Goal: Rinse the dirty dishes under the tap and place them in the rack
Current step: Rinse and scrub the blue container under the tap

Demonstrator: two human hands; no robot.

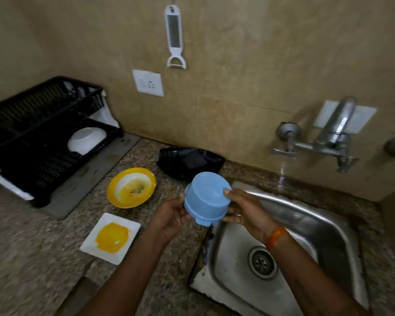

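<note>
Left hand point(171, 215): clamped on the blue bowl's point(205, 199) left wall.
Right hand point(244, 210): clamped on its right rim.
Blue bowl: held inverted at frame centre, over the sink's point(306, 215) left edge.
Handling: judged light, stiff, wet-slippery; best gripped at the rim.
Rack point(21, 124): seen upper left.

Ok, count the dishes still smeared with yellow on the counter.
2: the round yellow-rimmed bowl beside the rack mat, and the square white plate nearer the camera. The blue bowl's inside is hidden, held upside down.
</note>
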